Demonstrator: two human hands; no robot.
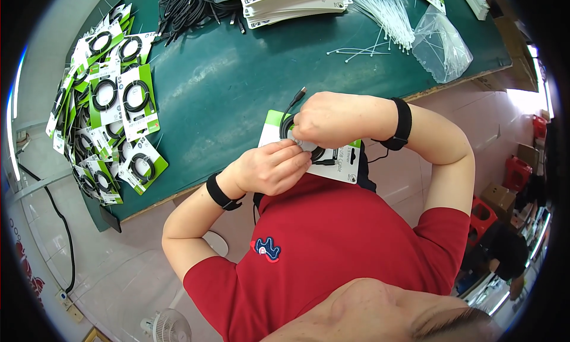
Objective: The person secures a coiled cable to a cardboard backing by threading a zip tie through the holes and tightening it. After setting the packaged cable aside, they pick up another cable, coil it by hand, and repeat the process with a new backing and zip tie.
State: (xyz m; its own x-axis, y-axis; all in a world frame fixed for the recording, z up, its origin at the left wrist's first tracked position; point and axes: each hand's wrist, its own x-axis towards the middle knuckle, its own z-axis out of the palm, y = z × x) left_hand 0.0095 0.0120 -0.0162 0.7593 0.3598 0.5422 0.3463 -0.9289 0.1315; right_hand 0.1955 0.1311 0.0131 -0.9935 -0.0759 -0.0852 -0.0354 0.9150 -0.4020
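Observation:
A white and green backing card (335, 171) lies tilted at the near table edge, close to my body. On it sits a coiled black cable (285, 125), with one plug end (300, 95) sticking out past the card's far edge. The fingers of my left hand (274, 167) are closed over the coil and the card from the near left. My right hand (323, 121) is curled over the far right side of the coil, its fingertips pressed together. What those fingertips pinch is hidden. Both wrists wear black bands.
Many carded cables (104, 95) are heaped at the table's left. Along the far side lie loose black cables (189, 12), a stack of cards (294, 6), white zip ties (386, 18) and a clear plastic bag (442, 45). A fan (169, 327) stands on the floor.

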